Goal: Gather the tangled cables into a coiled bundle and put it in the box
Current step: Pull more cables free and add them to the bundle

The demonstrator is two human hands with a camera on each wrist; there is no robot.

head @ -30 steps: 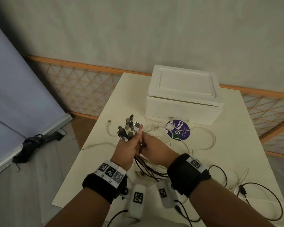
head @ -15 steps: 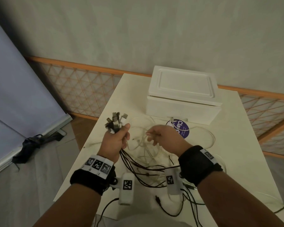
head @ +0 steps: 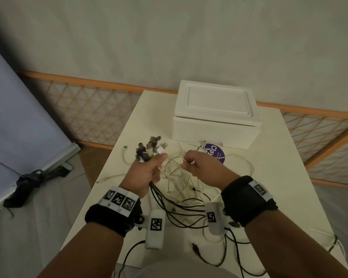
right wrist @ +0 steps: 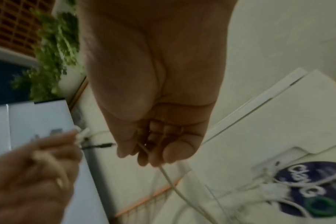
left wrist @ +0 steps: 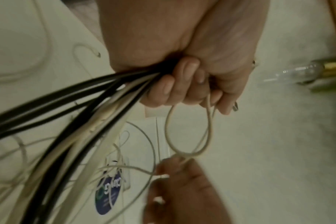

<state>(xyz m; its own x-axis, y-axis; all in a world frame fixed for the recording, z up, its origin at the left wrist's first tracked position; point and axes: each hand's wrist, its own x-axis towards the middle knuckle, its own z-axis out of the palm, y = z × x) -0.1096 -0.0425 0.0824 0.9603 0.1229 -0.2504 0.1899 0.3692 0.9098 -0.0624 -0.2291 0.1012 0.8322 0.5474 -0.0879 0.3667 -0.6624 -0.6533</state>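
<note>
My left hand (head: 149, 169) grips a bunch of black and white cables (left wrist: 90, 109) in its fist above the table. Their plug ends (head: 150, 148) stick up out of the fist. The rest of the cables (head: 181, 205) trail down onto the table in a tangle. Just right of it, my right hand (head: 191, 161) pinches a thin white cable (right wrist: 169, 178) that loops across to the left fist. The white box (head: 215, 117) stands behind both hands with its lid on.
A round purple sticker (head: 216, 153) lies on the cream table (head: 269, 177) in front of the box. Loose white cables (head: 243, 163) and black cables (head: 235, 257) lie around my wrists. An orange lattice fence (head: 92, 115) runs behind; a dark bag (head: 30, 181) lies on the floor at left.
My hands have come apart: the left fist with the plug ends moved left, then back up. The right hand let go of the bunch and now pinches a white cable.
</note>
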